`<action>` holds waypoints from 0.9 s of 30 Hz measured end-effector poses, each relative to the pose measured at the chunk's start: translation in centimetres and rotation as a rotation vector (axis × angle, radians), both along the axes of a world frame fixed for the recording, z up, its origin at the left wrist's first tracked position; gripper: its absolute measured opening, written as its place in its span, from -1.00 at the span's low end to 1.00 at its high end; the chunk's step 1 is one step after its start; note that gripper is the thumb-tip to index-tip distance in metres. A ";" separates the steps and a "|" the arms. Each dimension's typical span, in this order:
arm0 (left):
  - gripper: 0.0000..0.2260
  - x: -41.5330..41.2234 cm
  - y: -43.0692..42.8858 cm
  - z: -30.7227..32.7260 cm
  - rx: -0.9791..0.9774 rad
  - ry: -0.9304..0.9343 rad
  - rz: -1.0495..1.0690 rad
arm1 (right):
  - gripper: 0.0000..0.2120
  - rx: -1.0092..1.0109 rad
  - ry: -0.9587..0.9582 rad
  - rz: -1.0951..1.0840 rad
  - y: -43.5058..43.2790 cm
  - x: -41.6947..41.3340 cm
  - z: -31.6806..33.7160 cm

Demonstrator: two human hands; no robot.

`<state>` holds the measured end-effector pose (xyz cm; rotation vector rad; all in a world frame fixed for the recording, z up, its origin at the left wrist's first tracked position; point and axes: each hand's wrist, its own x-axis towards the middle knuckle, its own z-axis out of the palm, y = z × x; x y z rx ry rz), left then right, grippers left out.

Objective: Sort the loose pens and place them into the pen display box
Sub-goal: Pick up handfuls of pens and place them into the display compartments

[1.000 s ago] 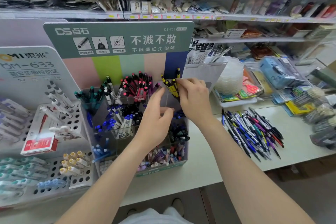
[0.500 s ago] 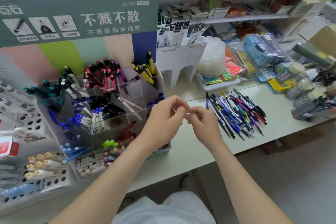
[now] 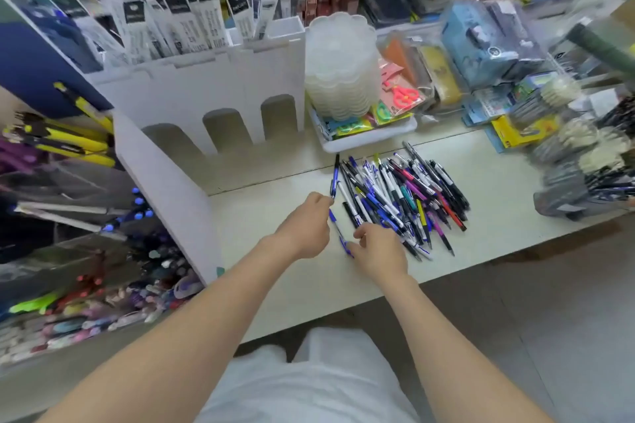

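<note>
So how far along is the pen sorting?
Done: the pen display box already holds colour-grouped pens, such as the yellow pens. In hand: the left hand pinches a blue pen at the pile's edge. The right hand is at a second blue pen, grip unclear. Left: a big loose pen pile on the counter, so most remains.

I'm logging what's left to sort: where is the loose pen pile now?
In the head view the loose pen pile lies on the white table, right of centre, just beyond the right hand and in front of the white tray.
</note>
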<state>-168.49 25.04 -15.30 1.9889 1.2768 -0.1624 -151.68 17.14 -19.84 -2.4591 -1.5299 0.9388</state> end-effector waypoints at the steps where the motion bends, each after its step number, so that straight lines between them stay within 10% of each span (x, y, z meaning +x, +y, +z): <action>1: -0.46 1.0 0.5 -0.9 -0.003 0.036 -0.018 | -0.67 -0.012 -0.044 0.039 0.2 0.3 -0.3; 13: -0.38 2.6 3.9 -6.2 0.333 0.422 -0.273 | -0.57 0.000 -0.188 0.251 -0.8 -0.7 -3.1; 21: -0.84 2.2 2.5 -5.1 0.318 0.533 -0.024 | -0.67 0.027 -0.245 0.165 -0.5 0.6 -3.8; 27: -0.86 1.4 -0.8 -7.0 -0.008 0.162 0.541 | -0.68 0.106 -0.146 0.165 2.0 -0.3 -3.8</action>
